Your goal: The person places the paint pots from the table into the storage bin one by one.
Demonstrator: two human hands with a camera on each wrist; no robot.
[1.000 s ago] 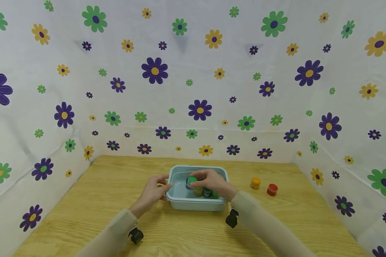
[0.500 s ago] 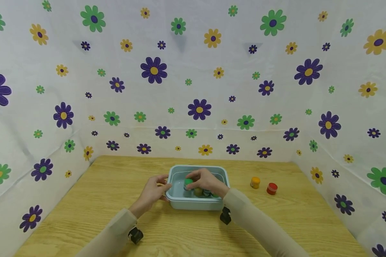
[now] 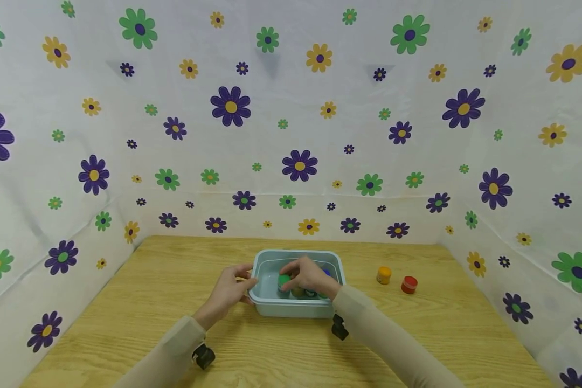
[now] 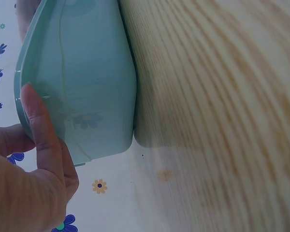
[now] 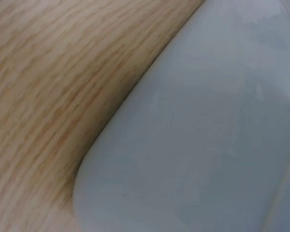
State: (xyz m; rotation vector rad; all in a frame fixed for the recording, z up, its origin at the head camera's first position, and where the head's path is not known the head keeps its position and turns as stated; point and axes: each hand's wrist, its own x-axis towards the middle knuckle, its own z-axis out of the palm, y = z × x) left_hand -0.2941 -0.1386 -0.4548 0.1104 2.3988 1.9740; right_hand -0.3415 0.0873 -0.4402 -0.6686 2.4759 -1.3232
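My left hand [image 3: 229, 291] holds the left end of a pale blue plastic tub [image 3: 296, 309]. In the left wrist view, its thumb and fingers pinch the tub's rim. My right hand [image 3: 310, 276] reaches into the tub, with thumb and fingertips at the lid of a small green-lidded jar [image 3: 283, 281]. That jar stands upright in the left half of the tub. Beside it, partly under the hand, are a yellowish jar [image 3: 298, 292] and a dark-labelled jar [image 3: 311, 293]. A blue lid [image 3: 326, 272] shows behind the hand. The right wrist view shows only the tub's outer wall [image 5: 183, 135] and wood.
On the wooden table [image 3: 174, 275], right of the tub, stand a small orange jar [image 3: 383, 275] and a small red jar [image 3: 409, 285]. A white flower-patterned sheet [image 3: 291, 124] encloses the table at the back and both sides.
My right hand has moved left inside the tub with the green-lidded jar and lowered it to the tub's floor. A blue lid has come into sight. The left hand has stayed on the rim.
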